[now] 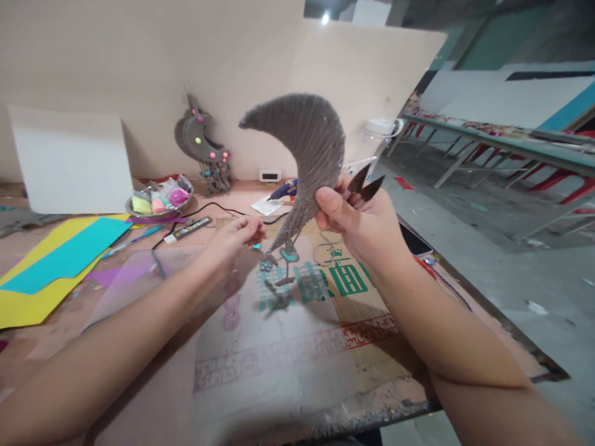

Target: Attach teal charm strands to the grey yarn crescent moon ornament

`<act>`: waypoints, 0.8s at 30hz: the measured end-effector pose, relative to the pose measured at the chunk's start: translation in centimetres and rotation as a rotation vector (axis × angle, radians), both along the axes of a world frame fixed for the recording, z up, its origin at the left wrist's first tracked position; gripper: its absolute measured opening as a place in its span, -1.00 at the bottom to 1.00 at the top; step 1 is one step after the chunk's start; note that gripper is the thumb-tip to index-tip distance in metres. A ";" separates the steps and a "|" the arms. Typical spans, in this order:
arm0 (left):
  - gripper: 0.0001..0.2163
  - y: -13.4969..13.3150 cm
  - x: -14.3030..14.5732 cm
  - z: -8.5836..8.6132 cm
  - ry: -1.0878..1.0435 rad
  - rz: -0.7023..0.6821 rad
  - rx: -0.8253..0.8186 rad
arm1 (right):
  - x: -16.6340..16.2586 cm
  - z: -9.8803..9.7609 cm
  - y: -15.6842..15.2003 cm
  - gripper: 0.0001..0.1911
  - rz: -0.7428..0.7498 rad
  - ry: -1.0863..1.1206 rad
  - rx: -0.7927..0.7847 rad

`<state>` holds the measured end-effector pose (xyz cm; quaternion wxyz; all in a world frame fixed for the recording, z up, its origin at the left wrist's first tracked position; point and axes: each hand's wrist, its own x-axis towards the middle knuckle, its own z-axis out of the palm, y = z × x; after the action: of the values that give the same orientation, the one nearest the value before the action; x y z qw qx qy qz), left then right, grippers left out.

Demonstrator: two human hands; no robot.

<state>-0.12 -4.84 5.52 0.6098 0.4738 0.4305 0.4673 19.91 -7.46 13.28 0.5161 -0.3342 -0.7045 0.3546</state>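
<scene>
Head view:

1. Right hand [360,220]: thumb and fingers clamped on the lower part of a grey yarn-wrapped crescent [320,136]. Crescent is raised above the worktop, lower tip down-left.
2. Same hand: two dark pointed blades [359,179] stick out past the fingers; handles hidden.
3. Left hand [242,235]: just left of the crescent's lower tip, fingers curled in. Can't tell if it's pinching anything.
4. Strands with a teal piece [289,254] hang below that tip, over printed cardboard [357,306].
5. Behind: blue glue gun [286,189]; second grey crescent [193,139] with coloured dots, upright against the pale panel [153,56].
6. Left side: bowl [183,209] of colourful packets, box cutter [190,229] near it, teal sheet [69,251] on a yellow sheet [23,310].
</scene>
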 end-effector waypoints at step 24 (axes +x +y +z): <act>-0.58 -4.0 2.5 0.1 -0.104 -0.380 0.008 | -0.1 -1.8 1.5 -0.71 -0.097 -0.027 -0.076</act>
<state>2.43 -8.87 5.63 0.7066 0.5243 0.2990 0.3694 19.77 -5.92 11.50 0.5101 -0.3921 -0.6803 0.3512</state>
